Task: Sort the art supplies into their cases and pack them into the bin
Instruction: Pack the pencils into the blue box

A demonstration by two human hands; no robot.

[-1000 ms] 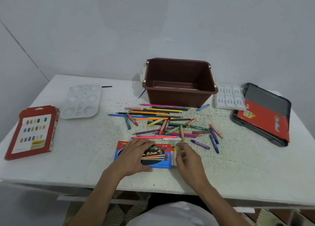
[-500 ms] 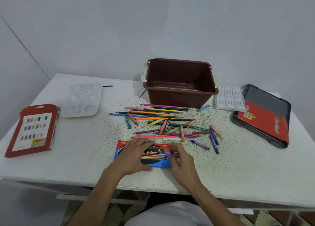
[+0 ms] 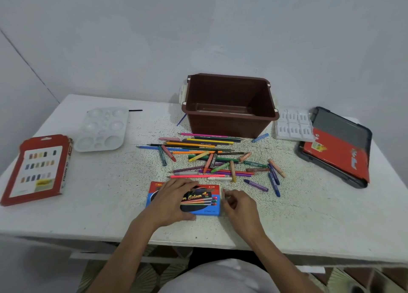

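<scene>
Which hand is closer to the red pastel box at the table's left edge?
Left. The left hand holds the blue cardboard pencil box, right of the red cardboard pastel box; the right hand pinches that pencil box's end flap, farther right.

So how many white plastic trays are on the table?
2. A paint palette with round wells sits at the far left, beside the red pastel box; a ridged insert tray lies between the brown bin and the dark case. None seems hidden.
</scene>
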